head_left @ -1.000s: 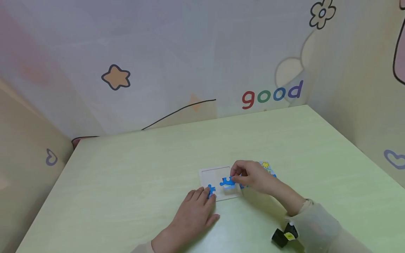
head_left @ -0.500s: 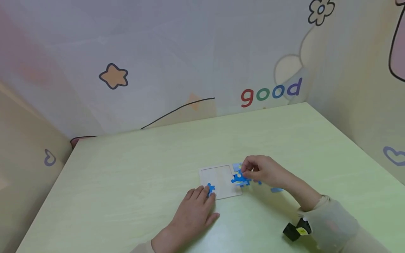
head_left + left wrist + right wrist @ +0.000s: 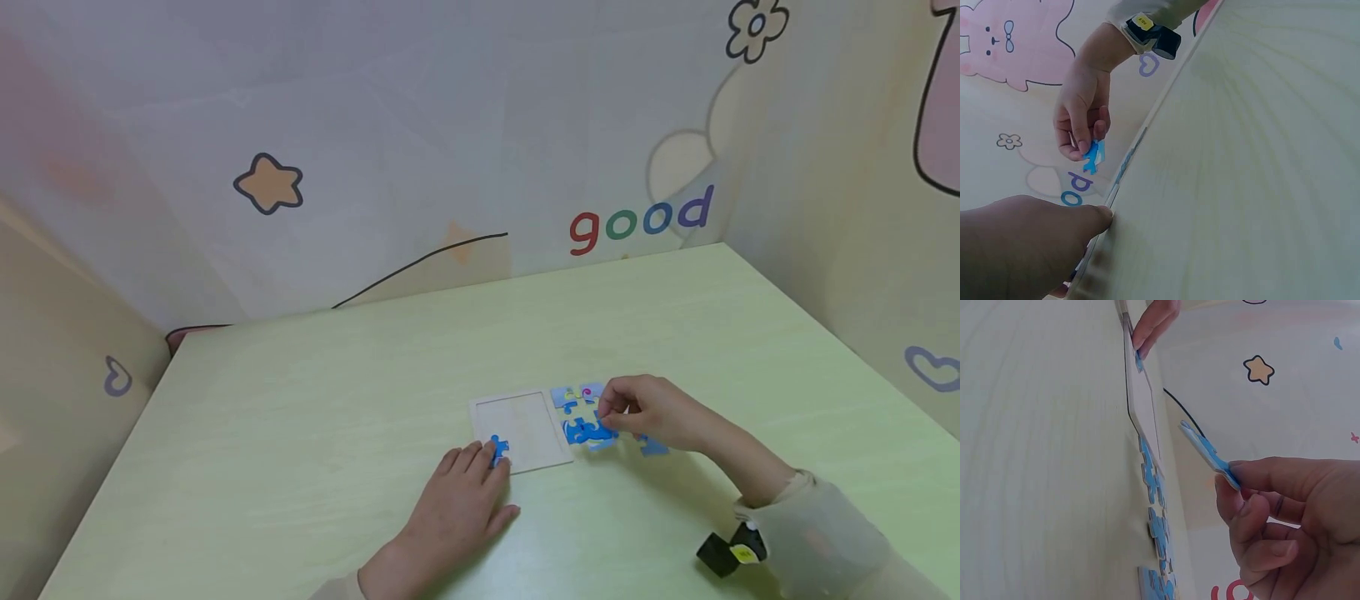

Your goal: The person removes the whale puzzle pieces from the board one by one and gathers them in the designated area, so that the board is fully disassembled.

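My right hand (image 3: pixel 656 408) pinches a blue jigsaw piece (image 3: pixel 1207 453) between thumb and fingertips, raised over loose puzzle pieces (image 3: pixel 564 397) on the table. In the right wrist view the held piece is tilted, well apart from the pieces below. Left of those lies a shallow, pale square puzzle tray (image 3: pixel 525 421). My left hand (image 3: pixel 461 508) lies flat at the tray's near left corner, fingers stretched out. Its fingertips rest on a blue jigsaw piece (image 3: pixel 500 447) inside that corner and partly cover it.
A light green table (image 3: pixel 337 417) extends around the tray, with patterned walls (image 3: pixel 420 150) behind and at the sides. A small black camera (image 3: pixel 731 552) is strapped at the right wrist. One more blue piece (image 3: pixel 654 446) lies beneath the right hand.
My right hand has carried its jigsaw piece rightward, from above the tray to above the loose pieces. The left hand stays in place on the corner piece.
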Demonstrator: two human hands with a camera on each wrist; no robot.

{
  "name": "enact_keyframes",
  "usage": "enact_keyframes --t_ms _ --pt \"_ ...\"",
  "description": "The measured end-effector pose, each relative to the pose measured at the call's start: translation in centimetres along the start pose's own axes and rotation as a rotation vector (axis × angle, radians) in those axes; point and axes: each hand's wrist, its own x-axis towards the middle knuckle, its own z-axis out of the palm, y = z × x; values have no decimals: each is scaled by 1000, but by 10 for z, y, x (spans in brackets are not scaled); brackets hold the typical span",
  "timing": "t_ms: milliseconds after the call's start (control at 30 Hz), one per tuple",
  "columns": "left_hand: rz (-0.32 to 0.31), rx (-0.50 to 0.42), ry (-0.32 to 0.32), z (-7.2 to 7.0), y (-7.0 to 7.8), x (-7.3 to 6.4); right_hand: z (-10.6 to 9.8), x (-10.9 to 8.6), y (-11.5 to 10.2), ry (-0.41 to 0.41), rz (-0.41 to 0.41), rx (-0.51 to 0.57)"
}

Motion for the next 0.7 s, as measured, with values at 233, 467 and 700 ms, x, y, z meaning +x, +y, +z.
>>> enact_keyframes --t_ms 233,467,700 --pt "-7 -16 2 1 0 -1 1 -5 9 -4 21 -7" --pt "-4 -16 14 1 0 -1 6 -10 21 -21 66 -18" --pt "4 -8 41 1 -1 -1 9 -10 27 -16 64 -88"
